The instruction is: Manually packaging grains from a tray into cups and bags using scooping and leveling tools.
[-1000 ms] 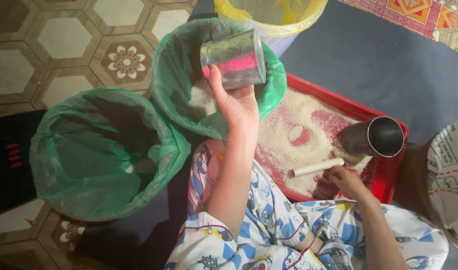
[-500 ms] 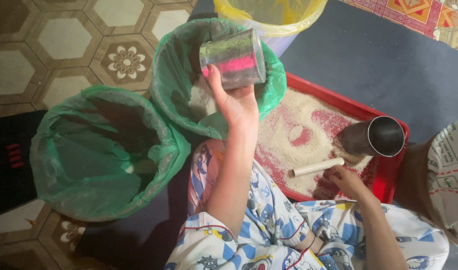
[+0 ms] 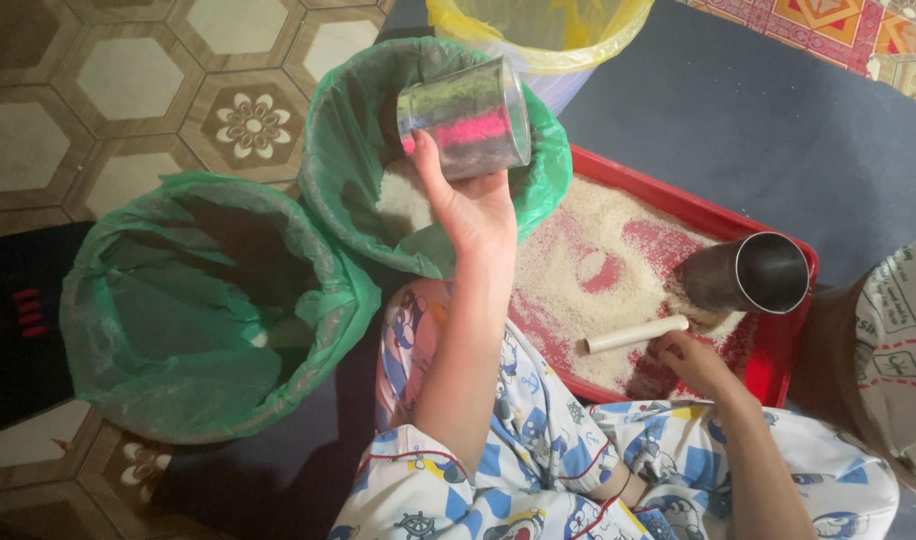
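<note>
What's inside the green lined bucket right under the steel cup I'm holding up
The green-lined bucket holds a pale heap of grain. The left hand and tilted steel cup cover its middle, so how full it is stays unclear.

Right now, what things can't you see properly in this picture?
Only the head view shows this.
- Inside the steel cup held by the left hand: it lies sideways, so its contents are hidden.
- Right hand fingertips on the red tray: too small to tell if they grip the white stick.
- Bottom of the big green bag: too dark.
- Yellow bucket: cut off by the top edge.
</note>
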